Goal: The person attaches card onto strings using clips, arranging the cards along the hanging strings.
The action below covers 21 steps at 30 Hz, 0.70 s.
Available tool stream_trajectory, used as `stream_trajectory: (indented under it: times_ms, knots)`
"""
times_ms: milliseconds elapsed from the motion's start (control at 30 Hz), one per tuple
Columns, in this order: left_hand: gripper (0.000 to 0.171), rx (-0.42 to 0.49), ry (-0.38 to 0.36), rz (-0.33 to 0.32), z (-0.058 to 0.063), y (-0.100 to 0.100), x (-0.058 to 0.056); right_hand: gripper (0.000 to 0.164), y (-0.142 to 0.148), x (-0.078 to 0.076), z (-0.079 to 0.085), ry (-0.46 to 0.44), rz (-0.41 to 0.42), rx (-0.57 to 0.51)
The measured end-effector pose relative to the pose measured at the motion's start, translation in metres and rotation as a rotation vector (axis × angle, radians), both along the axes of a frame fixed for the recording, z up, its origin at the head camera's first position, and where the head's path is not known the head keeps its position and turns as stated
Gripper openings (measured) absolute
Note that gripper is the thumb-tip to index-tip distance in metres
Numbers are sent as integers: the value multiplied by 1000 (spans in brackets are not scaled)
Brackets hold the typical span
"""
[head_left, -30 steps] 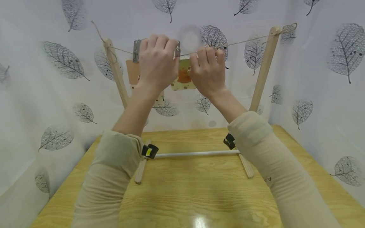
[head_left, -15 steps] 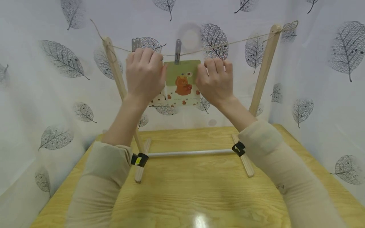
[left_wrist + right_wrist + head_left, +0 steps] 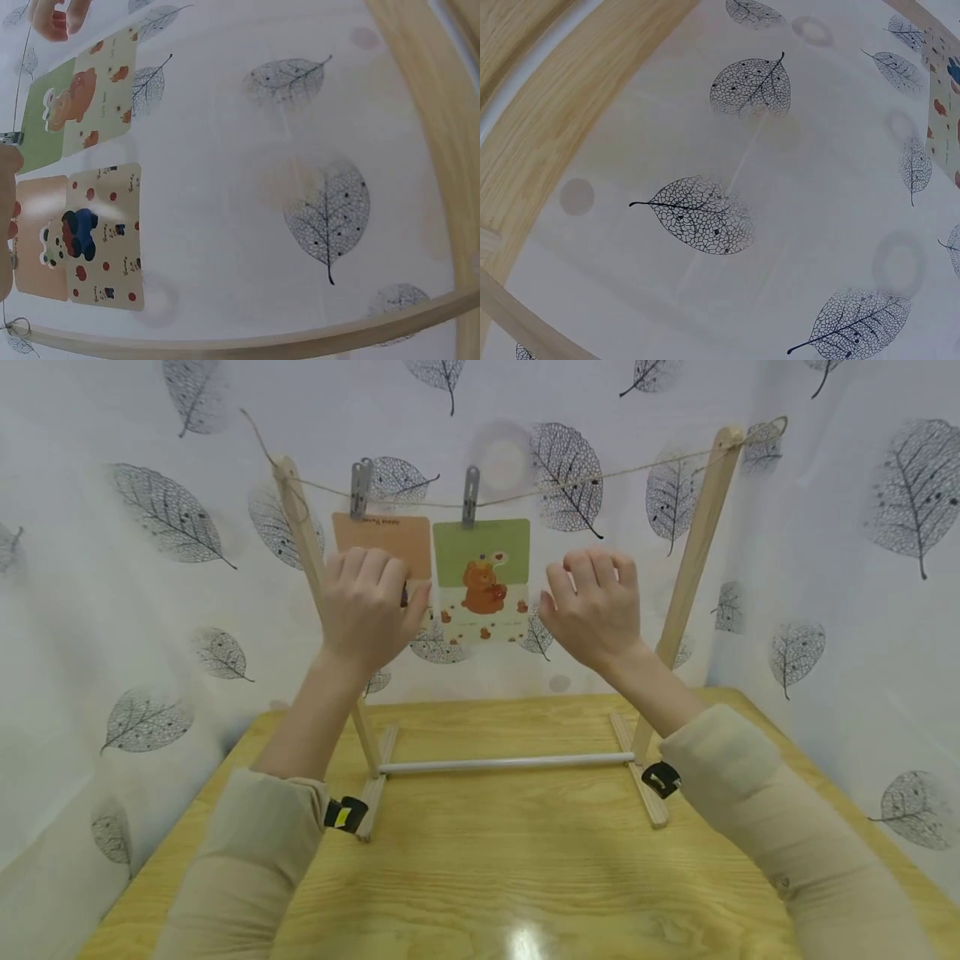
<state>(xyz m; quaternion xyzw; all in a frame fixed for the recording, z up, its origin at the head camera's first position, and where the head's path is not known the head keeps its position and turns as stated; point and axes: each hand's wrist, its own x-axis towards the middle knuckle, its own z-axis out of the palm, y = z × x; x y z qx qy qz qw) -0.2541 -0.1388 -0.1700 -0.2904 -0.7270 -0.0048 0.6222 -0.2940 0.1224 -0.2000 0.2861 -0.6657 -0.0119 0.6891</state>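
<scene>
Two picture cards hang from a twine line [image 3: 577, 482]. The green bear card [image 3: 465, 553] hangs from a grey clothespin [image 3: 470, 497]. Left of it, grey clips [image 3: 360, 489] hold the orange panda card [image 3: 382, 531]. My left hand [image 3: 366, 606] is in front of the orange card and hides much of it; its fingers are loosely bent around nothing. Just right of the green card, apart from it, my right hand [image 3: 596, 602] hangs with loosely curled fingers and holds nothing. The left wrist view shows the panda print [image 3: 81, 232] plainly.
Wooden posts stand left [image 3: 300, 527] and right [image 3: 693, 539], with the twine tied near their tops. A white rod [image 3: 510, 764] joins their feet on the wooden table [image 3: 510, 860]. A leaf-print curtain [image 3: 847, 635] surrounds the table.
Both hands have come down from the line and moved apart, left hand leftward, right hand rightward. The green card, earlier mostly covered by the hands, now hangs by its clothespin in full view.
</scene>
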Motion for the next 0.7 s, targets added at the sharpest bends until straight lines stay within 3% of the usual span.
stream_trajectory:
  times_ms: [467, 700]
  knots:
    - [30, -69, -49, 45, -35, -22, 6, 22, 29, 14, -30, -79, -13, 43]
    - [35, -77, -75, 98, -46, -38, 14, 27, 44, 19, -45, -154, 44, 61]
